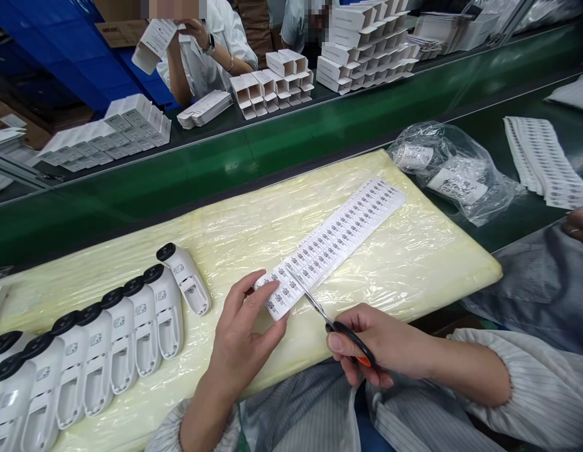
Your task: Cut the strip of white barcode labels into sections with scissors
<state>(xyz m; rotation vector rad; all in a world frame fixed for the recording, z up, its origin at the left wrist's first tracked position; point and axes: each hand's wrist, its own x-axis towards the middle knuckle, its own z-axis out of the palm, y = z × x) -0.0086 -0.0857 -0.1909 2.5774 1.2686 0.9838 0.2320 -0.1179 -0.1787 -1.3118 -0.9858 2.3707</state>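
Observation:
My left hand [246,333] pinches the near end of a long white label sheet [338,235], printed with rows of small codes. In my right hand [371,345] is a pair of scissors [345,333] with black and orange handles. Their blades reach across the sheet close to my left fingers; whether they have cut into it I cannot tell. The sheet lies slanted over a yellow plastic-wrapped pad [253,232]. Left of my left hand stands a row of white device housings [124,336] with black round ends and open slots; one housing [190,279] lies slightly apart.
A clear plastic bag [460,169] with handwritten notes and more label strips [548,160] lie on the right. Beyond a green ledge [216,160], a person [220,37] holds a white box [154,44] near stacked open boxes [272,85]. Another person's hand [580,226] shows at right.

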